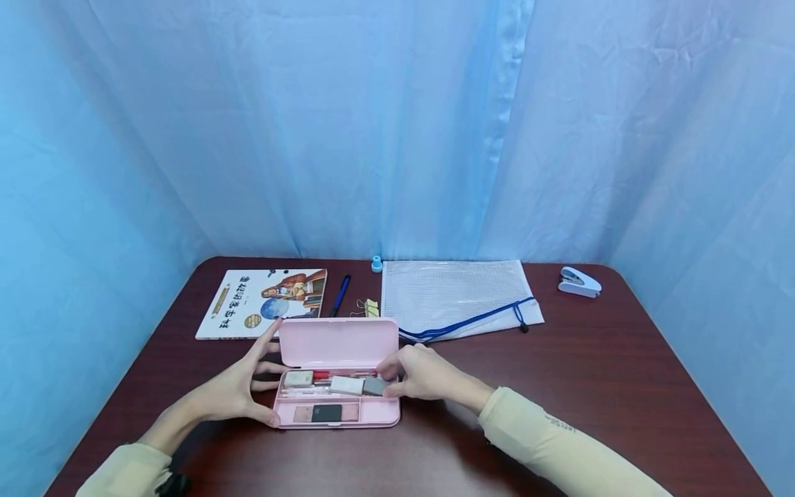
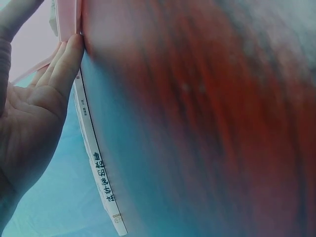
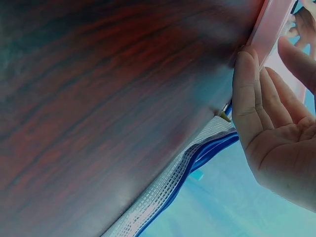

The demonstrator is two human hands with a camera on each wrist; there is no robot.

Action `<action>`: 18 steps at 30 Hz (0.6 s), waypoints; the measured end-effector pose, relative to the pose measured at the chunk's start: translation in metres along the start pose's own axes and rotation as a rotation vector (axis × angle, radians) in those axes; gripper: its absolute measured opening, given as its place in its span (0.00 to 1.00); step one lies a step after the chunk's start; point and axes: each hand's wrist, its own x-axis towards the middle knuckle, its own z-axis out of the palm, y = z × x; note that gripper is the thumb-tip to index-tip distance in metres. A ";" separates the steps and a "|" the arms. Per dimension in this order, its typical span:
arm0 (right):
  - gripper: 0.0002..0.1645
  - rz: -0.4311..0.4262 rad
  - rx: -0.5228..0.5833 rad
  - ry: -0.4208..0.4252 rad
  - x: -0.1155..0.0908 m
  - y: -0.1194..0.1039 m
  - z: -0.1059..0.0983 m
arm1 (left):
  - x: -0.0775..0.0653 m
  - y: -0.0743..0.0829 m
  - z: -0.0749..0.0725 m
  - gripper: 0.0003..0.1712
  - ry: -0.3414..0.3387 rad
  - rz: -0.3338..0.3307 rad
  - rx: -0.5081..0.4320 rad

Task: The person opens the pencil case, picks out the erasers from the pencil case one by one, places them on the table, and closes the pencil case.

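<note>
A pink pencil case [image 1: 379, 413] lies on the dark wooden table with its lid [image 1: 339, 342] raised. Inside are a whitish block [image 1: 298, 377], a red pen [image 1: 321, 375], clear pens and a pink block with a black band [image 1: 326, 413]. My left hand [image 1: 239, 386] spreads along the case's left side, thumb at the front corner, index finger reaching the lid. At the right end of the case, my right hand [image 1: 428, 373] has thumb and fingertips around the grey end of a white-and-grey eraser [image 1: 346, 385]. Other right fingers [image 3: 245, 84] touch the case's outer wall.
Behind the case lie a picture book [image 1: 248, 297], a blue pen [image 1: 341, 295], a yellow binder clip [image 1: 370, 308] and a small blue cap-like piece [image 1: 376, 264]. A white mesh zip bag [image 1: 453, 293] stretches to their right. A light stapler [image 1: 580, 283] sits at the far right.
</note>
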 end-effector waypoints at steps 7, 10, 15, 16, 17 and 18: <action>0.18 0.006 0.014 -0.007 0.000 -0.001 0.000 | 0.000 -0.001 0.000 0.84 -0.001 -0.001 0.002; 0.18 0.009 0.016 -0.011 0.001 -0.001 0.001 | 0.000 -0.001 0.000 0.84 -0.001 0.000 -0.001; 0.18 0.010 0.014 -0.011 0.001 0.000 0.001 | 0.000 0.000 0.000 0.84 -0.003 0.000 -0.005; 0.18 0.009 0.014 -0.012 0.001 0.001 0.001 | 0.000 0.000 0.000 0.84 -0.004 -0.001 -0.006; 0.18 0.009 0.014 -0.014 0.001 0.001 0.001 | 0.000 0.000 0.000 0.84 -0.005 -0.002 -0.005; 0.18 0.008 0.013 -0.016 0.001 0.001 0.002 | 0.000 0.000 0.000 0.84 -0.006 -0.003 -0.004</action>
